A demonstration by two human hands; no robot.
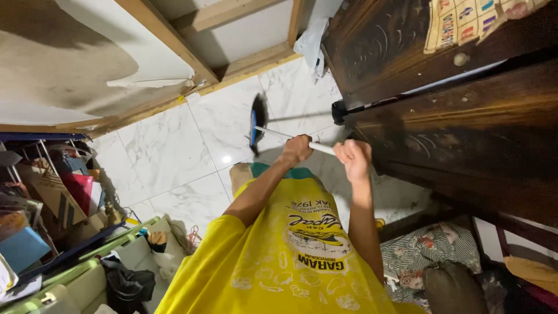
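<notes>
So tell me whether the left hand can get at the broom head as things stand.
Probably not without letting go: the left hand grips the white handle, and the broom head sits out over the marble floor; nothing blocks the way.

You see white marble floor tiles (174,151) in the middle of the frame and a dark carved wooden cabinet (465,110) at upper right. A cluttered shelf of books (40,197) fills the left edge, and a floral cushion (424,250) lies at lower right.

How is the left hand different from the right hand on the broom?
The left hand grips the broom handle lower, nearer the head; the right hand grips higher. The left arm looks more bent than the right arm. Both hands are closed around the white handle.
</notes>
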